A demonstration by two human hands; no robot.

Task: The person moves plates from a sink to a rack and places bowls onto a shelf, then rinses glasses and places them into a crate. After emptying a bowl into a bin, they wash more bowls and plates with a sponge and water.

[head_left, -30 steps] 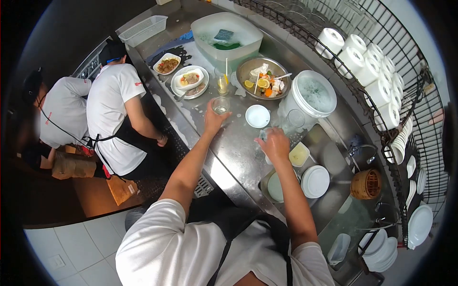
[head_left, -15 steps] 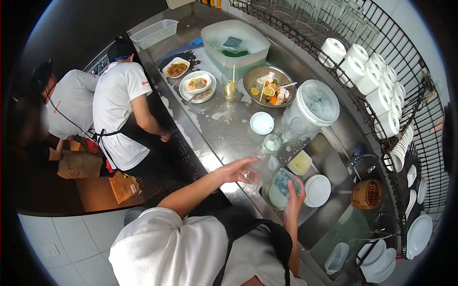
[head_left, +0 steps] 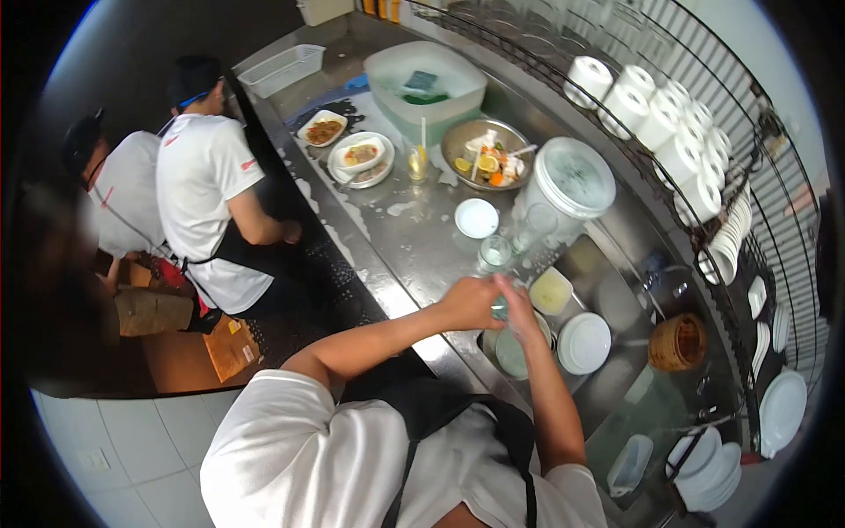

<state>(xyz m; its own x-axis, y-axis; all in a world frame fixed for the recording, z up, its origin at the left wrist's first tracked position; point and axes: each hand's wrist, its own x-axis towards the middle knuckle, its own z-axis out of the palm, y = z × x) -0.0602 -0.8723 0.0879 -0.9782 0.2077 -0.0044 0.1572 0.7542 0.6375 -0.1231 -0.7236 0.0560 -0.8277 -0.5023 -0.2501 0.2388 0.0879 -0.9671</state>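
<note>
The picture is bright over the steel counter (head_left: 407, 242), where white glare shines near its front edge. The left side is dark, with one blurred patch. The two hands (head_left: 495, 304) look a little smeared. The wire rack (head_left: 722, 106) bends strongly, as by a round lens, and the corners are black.

Right hand (head_left: 521, 315) blurred, sponge (head_left: 500, 309) mostly hidden

Beyond hands (head_left: 470, 304): 1 suds tub (head_left: 387, 99), 1 bucket (head_left: 556, 204), 1 metal bowl (head_left: 454, 132) | right of hands: 1 bamboo steamer (head_left: 665, 343)
</note>
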